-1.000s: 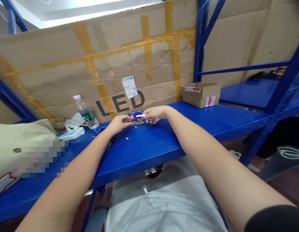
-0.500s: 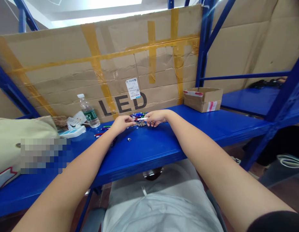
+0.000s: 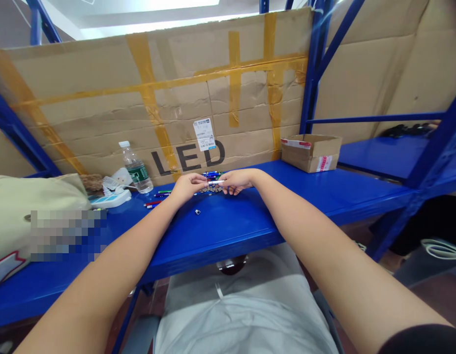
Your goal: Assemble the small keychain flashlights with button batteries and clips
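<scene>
Both hands meet over the blue table, with a thin white pen (image 3: 215, 182) lying level between their fingertips. My left hand (image 3: 191, 188) pinches the pen's left end, and my right hand (image 3: 235, 181) grips its right end, the other fingers curled beneath. Just behind the hands is a pile of blue and other coloured pens (image 3: 212, 174). Under them lies a heap of small metallic pieces (image 3: 212, 189), partly covered by the fingers. Beside my left forearm rest several more pens (image 3: 153, 203). A tiny shiny metal part (image 3: 197, 212) sits alone nearer me.
A water bottle (image 3: 137, 169) and a white power strip (image 3: 111, 198) stand at the back left, beside a pale bag (image 3: 39, 196). An open cardboard box (image 3: 311, 153) is at the right. A large cardboard sheet (image 3: 191, 108) walls the table's far side, between blue posts.
The view has shifted slightly. Both hands stay at nearly the same spot with the pen; my left fingers sit a little differently at its end, and the red bit seen there earlier no longer shows.
</scene>
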